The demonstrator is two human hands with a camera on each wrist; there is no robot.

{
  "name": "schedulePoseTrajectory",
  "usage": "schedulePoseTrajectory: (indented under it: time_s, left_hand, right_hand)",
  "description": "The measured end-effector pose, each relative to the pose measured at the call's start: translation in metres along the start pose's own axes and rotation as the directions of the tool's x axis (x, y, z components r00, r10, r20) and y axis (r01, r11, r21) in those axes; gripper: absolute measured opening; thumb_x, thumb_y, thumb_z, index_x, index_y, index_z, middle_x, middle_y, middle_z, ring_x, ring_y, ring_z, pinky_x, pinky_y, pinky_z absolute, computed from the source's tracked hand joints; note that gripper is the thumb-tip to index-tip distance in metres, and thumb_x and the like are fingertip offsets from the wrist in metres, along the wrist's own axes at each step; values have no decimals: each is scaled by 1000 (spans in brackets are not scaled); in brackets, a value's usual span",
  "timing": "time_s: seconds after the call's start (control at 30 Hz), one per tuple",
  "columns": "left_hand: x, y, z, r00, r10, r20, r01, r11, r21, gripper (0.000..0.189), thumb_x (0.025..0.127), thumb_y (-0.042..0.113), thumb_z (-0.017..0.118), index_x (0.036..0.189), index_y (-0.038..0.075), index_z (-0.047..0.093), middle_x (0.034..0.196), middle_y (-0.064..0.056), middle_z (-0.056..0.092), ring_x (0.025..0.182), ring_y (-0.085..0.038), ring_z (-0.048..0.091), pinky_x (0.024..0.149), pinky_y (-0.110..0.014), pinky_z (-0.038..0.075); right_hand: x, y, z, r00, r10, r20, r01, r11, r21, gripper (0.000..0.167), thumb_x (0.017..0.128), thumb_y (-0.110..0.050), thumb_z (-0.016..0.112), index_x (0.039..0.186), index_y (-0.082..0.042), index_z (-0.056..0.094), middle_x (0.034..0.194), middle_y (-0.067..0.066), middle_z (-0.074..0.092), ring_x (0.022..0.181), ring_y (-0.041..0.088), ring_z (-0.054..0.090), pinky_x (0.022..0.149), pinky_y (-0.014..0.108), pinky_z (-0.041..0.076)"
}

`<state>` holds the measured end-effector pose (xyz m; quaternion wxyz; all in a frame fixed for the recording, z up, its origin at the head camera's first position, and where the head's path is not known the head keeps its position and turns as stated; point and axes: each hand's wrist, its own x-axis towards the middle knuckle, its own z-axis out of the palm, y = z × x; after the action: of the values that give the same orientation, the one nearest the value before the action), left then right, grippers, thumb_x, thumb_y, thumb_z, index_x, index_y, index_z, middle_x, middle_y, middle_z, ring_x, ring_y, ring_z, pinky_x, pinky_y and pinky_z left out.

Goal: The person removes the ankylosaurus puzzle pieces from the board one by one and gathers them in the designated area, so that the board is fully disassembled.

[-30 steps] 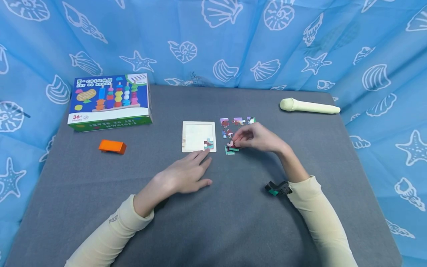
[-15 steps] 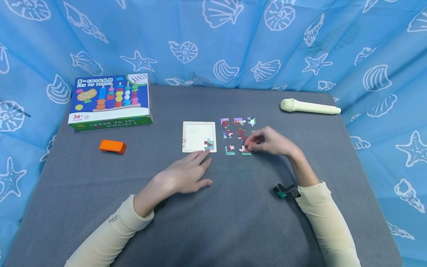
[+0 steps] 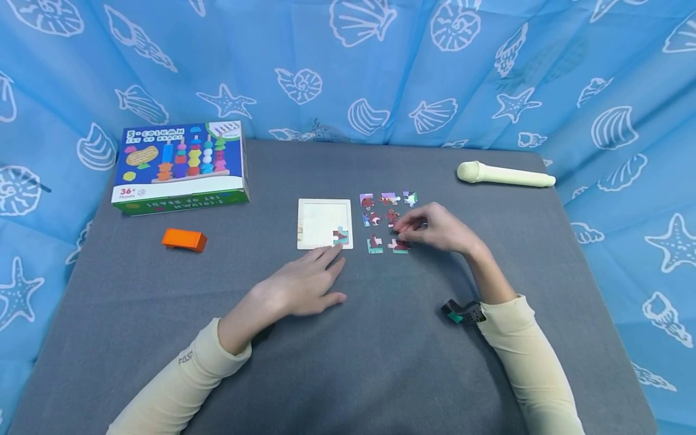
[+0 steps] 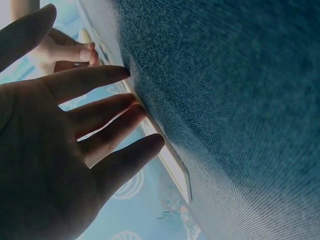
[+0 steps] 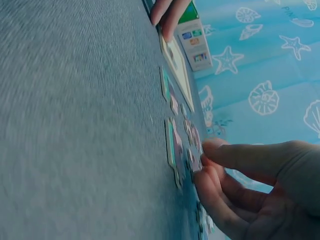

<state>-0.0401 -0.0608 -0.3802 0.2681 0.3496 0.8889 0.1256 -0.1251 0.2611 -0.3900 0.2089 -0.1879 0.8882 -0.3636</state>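
Note:
My left hand (image 3: pixel 301 284) lies with straight, spread fingers, fingertips at the near edge of the square wooden puzzle tray (image 3: pixel 318 220). One jigsaw piece (image 3: pixel 340 235) sits in the tray's near right corner. To the right of the tray, several loose jigsaw pieces lie in rows. Over the near right of them hovers my right hand (image 3: pixel 432 231), its fingers loosely bent. A teal-edged piece (image 5: pixel 172 142) lies flat just below its fingertips, and a reddish-brown piece (image 3: pixel 392 215) is just beyond them. In the right wrist view, thumb and forefinger stand apart with nothing seen gripped.
A blue bead-set box (image 3: pixel 179 163) stands at the back left, with an orange block (image 3: pixel 185 239) in front of it. At the back right lies a cream toy microphone (image 3: pixel 505 174). A blue shell-print curtain (image 3: pixel 326 60) hangs behind the grey table (image 3: pixel 380 362).
My right hand has carried a teal-edged piece rightward and set it beside the other near-row piece. Its fingers have since come off it and moved slightly away. The left hand stays put.

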Motion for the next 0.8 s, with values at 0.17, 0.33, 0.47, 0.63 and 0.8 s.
schedulePoseTrajectory:
  time_s: [0.17, 0.33, 0.47, 0.63, 0.8]
  left_hand:
    - [2, 0, 1, 1000, -9, 6, 9, 1000, 18, 74, 112, 48, 56, 167, 1, 39, 183, -19, 16, 171, -37, 20, 138, -54, 26]
    - [0, 1, 0, 1000, -13, 1, 13, 1000, 18, 75, 112, 49, 57, 167, 2, 39, 183, -19, 16, 171, -38, 20, 138, -54, 26]
    - [-1, 2, -1, 1000, -10, -5, 10, 1000, 22, 75, 111, 49, 58, 166, 1, 40, 183, -20, 17, 170, -38, 20, 138, -54, 25]
    - [-1, 2, -1, 1000, -9, -1, 9, 1000, 16, 75, 112, 49, 57, 166, 1, 40, 183, -19, 16, 171, -38, 19, 138, -55, 26]
    - [-1, 1, 0, 1000, -3, 0, 3, 1000, 15, 76, 112, 49, 57, 167, 0, 39, 183, -19, 16, 171, -38, 18, 137, -55, 28]
  right_hand:
    - [7, -7, 8, 999, -41, 16, 39, 996, 85, 18, 96, -4, 81, 114, 0, 82, 106, 17, 83, 87, 13, 76, 74, 19, 60]
    - [17, -19, 18, 997, -58, 50, 51, 989, 139, 19, 97, -6, 81, 115, -2, 81, 105, 14, 82, 83, 15, 74, 70, 21, 58]
    - [26, -30, 27, 993, -90, 70, 78, 984, 159, 18, 100, -7, 78, 117, -1, 80, 104, 14, 82, 81, 17, 71, 68, 21, 55]
    - [40, -40, 39, 986, -140, 95, 125, 982, 144, 17, 101, -5, 75, 116, 1, 80, 103, 15, 81, 85, 19, 72, 74, 20, 58]
    - [55, -48, 48, 981, -162, 110, 154, 985, 75, 15, 101, -3, 75, 113, 3, 80, 99, 14, 80, 85, 13, 71, 78, 21, 59]
